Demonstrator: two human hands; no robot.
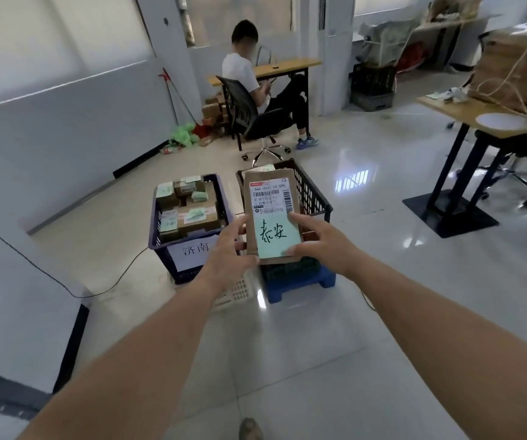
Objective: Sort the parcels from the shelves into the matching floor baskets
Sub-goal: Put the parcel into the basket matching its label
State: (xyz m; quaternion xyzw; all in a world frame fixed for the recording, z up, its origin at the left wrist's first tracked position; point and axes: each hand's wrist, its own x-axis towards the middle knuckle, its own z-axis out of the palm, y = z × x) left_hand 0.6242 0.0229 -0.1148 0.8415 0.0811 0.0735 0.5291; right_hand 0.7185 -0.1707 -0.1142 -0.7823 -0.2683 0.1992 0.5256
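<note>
Head view: sorting step, parcel read and not yet dropped. Flat brown cardboard parcel [273,217] with a green handwritten note hangs above the near rim of the black mesh basket [314,198], beside the dark blue plastic basket [164,262]. Left hand [227,249] and right hand [319,246] grip its side edges, fingers [300,219] curled on. Next, probably: match the note to a basket sign, then lower the parcel in.

An office turned parcel-sorting room — desks [283,65], swivel chair [249,117], labelled floor baskets [189,249] on tile
</note>
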